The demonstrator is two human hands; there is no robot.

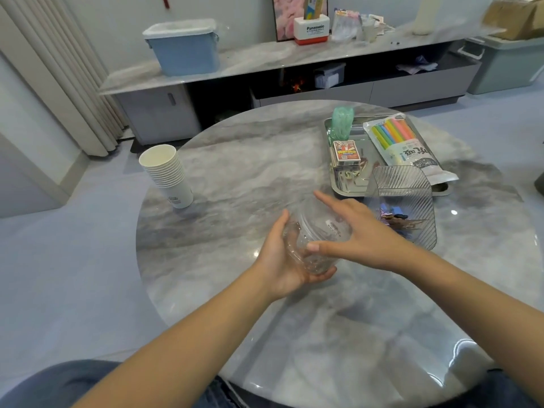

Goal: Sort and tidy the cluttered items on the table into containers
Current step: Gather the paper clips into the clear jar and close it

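A clear plastic container (pixel 316 235) is tilted above the round marble table (pixel 235 172). My left hand (pixel 282 257) cups it from below and the left, fingers curled under its base. My right hand (pixel 356 231) lies over its right side with the fingers straight and the thumb against the plastic. Just right of it stands a ribbed clear bin (pixel 403 195) with small dark and blue items in its bottom. Behind that, a steel tray (pixel 341 184) carries a pack of coloured straws (pixel 403 145), a card box (pixel 346 153) and a green bag roll (pixel 341 122).
A stack of white paper cups (pixel 167 175) stands at the table's left edge. Beyond the table runs a low marble cabinet (pixel 265 57) with a blue lidded box (pixel 184 45) and other items. A green storage box (pixel 506 63) sits on the floor at far right.
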